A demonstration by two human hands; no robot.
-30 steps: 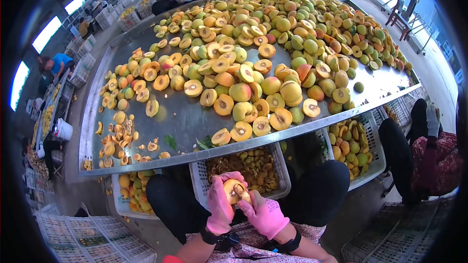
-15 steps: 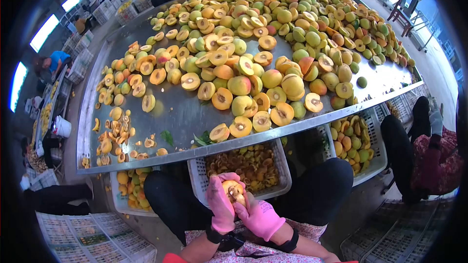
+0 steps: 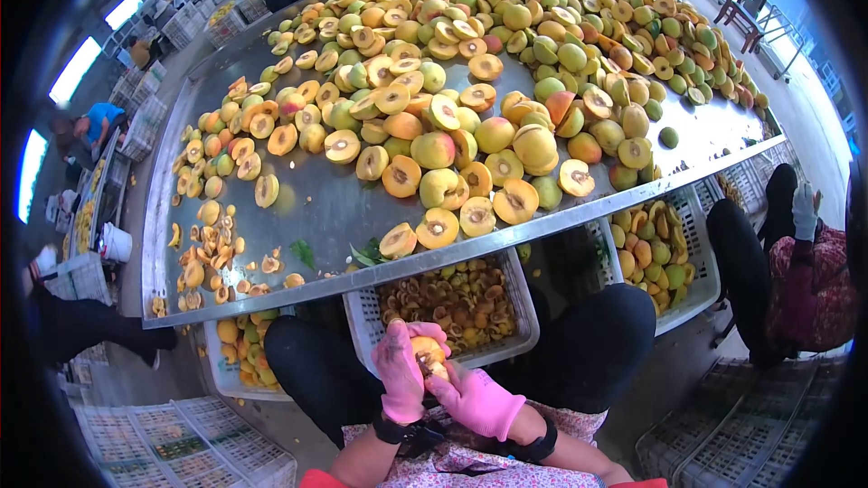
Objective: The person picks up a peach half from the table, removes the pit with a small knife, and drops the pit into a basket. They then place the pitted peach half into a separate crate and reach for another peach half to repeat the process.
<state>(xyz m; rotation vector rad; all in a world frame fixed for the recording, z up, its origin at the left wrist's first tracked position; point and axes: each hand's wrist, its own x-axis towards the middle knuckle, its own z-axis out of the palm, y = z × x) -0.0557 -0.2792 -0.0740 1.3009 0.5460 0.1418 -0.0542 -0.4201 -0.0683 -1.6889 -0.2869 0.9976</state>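
Observation:
Over my lap, my left hand (image 3: 400, 372) in a pink glove is closed around a peach half (image 3: 429, 350), its orange cut flesh and brown centre facing up. Against the lower edge of that half, my right hand (image 3: 481, 402), also gloved in pink, is closed with its thumb and fingertips at a pale piece of the fruit. Whether a small tool is in the right fingers is hidden. Just beyond the hands, a white crate (image 3: 363, 330) holds brownish fruit scraps.
A metal table (image 3: 339, 212) carries a large heap of whole and halved peaches (image 3: 434, 149) and a small pile of scraps (image 3: 206, 248). Crates of fruit (image 3: 655, 253) stand below its edge. Another person (image 3: 809, 289) sits at the right; stacked crates (image 3: 185, 443) are at lower left.
The view has shifted slightly. Both hands stay together on the peach half, with small finger movements. At the left, another person's leg has moved.

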